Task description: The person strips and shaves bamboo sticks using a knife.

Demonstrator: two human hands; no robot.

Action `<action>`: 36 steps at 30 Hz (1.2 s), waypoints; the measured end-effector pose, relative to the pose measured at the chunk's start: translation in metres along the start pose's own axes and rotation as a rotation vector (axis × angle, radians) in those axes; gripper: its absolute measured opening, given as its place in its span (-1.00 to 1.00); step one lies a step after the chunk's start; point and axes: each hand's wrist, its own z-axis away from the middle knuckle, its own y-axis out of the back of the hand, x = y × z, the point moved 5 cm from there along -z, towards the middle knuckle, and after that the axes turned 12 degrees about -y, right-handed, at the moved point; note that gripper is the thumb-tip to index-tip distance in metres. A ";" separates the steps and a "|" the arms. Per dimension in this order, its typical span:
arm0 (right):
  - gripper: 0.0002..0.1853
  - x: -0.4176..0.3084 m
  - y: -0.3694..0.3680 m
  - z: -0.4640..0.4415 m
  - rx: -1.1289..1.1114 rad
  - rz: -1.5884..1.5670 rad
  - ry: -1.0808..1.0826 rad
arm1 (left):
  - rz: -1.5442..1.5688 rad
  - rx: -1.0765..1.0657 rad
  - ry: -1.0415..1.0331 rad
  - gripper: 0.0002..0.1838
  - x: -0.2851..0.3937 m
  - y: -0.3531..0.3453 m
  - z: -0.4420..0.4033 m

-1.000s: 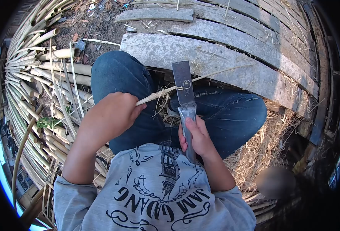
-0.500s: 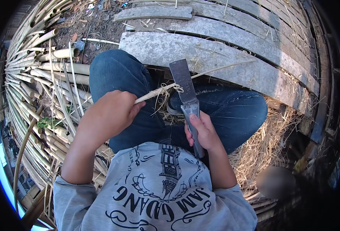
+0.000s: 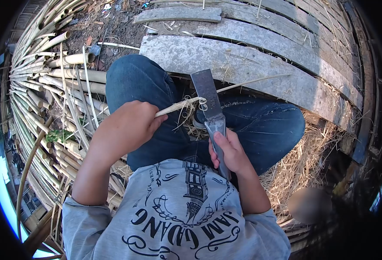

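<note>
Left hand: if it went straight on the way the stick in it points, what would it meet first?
Following the stick, the left hand would probably meet the curled shavings first, with the knife blade beyond; depth is hard to judge from one view.

Blade (image 3: 204, 83): dark metal, matt, scuffed. Handle (image 3: 215, 126): grey, metallic-looking, smoother, slight sheen. Strip (image 3: 172, 108): pale wood, fibrous, frayed. Planks (image 3: 186, 53): weathered wood, rough, matt. Poles (image 3: 83, 74): bamboo, smooth. Jeans (image 3: 132, 82): denim, matt. Shirt (image 3: 113, 236): soft grey cloth, black print.

Shirt (image 3: 176, 216): "JAM GADANG"; blade (image 3: 205, 89) stamp unclear.
</note>
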 end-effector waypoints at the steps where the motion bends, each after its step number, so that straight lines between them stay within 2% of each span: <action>1: -0.62 -0.005 0.007 -0.003 0.040 0.009 0.062 | 0.011 -0.005 0.024 -0.65 0.000 0.000 -0.001; 2: -0.62 -0.008 0.012 -0.005 0.077 0.023 0.119 | 0.026 -0.007 0.051 -0.65 0.000 -0.002 -0.001; 3: -0.63 -0.001 0.012 -0.010 0.113 -0.198 0.105 | 0.032 -0.003 0.057 -0.65 0.000 -0.004 -0.002; 6: -0.64 0.001 -0.007 -0.011 -0.011 -0.077 0.023 | -0.010 0.026 0.043 -0.63 0.000 -0.003 0.000; 7: -0.64 0.004 -0.009 -0.012 -0.023 -0.144 0.024 | 0.001 0.011 0.039 -0.66 0.001 -0.002 0.002; 12: -0.64 0.001 0.004 -0.008 0.007 -0.062 0.029 | 0.127 -0.008 0.055 -0.71 0.015 0.011 0.023; 15: -0.64 0.005 0.003 -0.009 0.010 -0.063 0.015 | 0.009 -0.019 0.080 -0.75 0.019 0.014 0.036; 18: -0.64 0.002 0.006 -0.009 0.031 -0.029 0.032 | -0.076 -0.020 0.194 -0.73 0.013 0.013 0.044; 20: -0.64 -0.001 0.008 -0.009 0.033 -0.009 0.049 | -0.181 0.058 0.161 -0.73 0.010 0.015 0.048; 24: -0.63 -0.005 0.004 -0.007 0.099 -0.053 0.092 | -0.133 0.142 0.139 -0.73 0.010 0.005 0.043; 26: -0.60 0.001 -0.006 -0.004 0.020 -0.142 0.014 | -0.150 0.147 0.097 -0.73 0.007 0.002 0.041; 31: -0.54 -0.004 0.017 -0.005 -0.084 -0.109 -0.041 | -0.114 0.121 0.066 -0.74 0.004 0.006 0.039; 34: -0.52 0.006 0.015 -0.010 -0.212 -0.240 -0.057 | -0.106 0.094 0.075 -0.75 0.004 0.007 0.038; 36: -0.51 0.003 0.002 -0.007 -0.694 -0.735 -0.022 | -0.119 0.081 0.091 -0.75 0.003 0.007 0.038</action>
